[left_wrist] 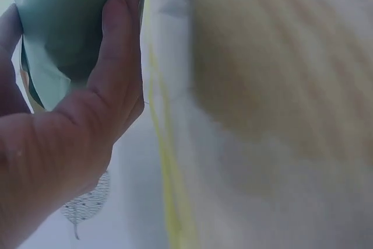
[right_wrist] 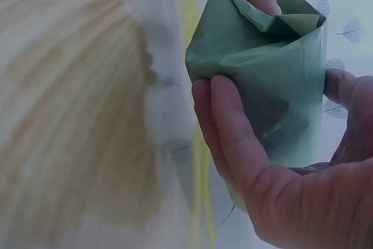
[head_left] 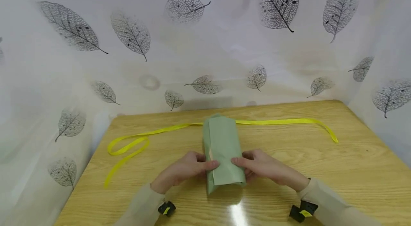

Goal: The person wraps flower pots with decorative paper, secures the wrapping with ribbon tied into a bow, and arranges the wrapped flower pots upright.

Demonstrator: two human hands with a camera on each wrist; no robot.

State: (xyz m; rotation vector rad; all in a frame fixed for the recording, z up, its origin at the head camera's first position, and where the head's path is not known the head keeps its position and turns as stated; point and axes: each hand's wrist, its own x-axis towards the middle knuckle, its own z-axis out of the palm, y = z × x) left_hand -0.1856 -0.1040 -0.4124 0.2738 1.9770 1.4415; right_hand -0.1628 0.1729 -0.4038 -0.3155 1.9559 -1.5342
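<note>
We see both hands at the green paper-wrapped parcel (head_left: pixel 224 147), which lies between them over the middle of the bench (head_left: pixel 289 197); the fingers of the left hand (head_left: pixel 189 167) curl round its left side, with the thumb laid over the top; the fingers of the right hand (head_left: pixel 264 167) grip the opposite side in the same way, thumb on the top flap. We read the parcel's long axis as pointing away from the person, leaning only slightly aslant; both hands hold its near half, neither plainly closer than the other, while the far end reaches out beyond the fingertips; that near end shows tucked, creased folds of paper in the right wrist view.

The relation that matters most, in our judgement, is to the yellow ribbon (head_left: pixel 273 122); it runs crosswise, nearly square to the parcel, past its far end and well forward of the fingers; its left part loops back toward the person and its right tip bends nearer too; we cannot tell whether the ribbon passes beneath the parcel or just behind it, nor whether the two touch.
</note>
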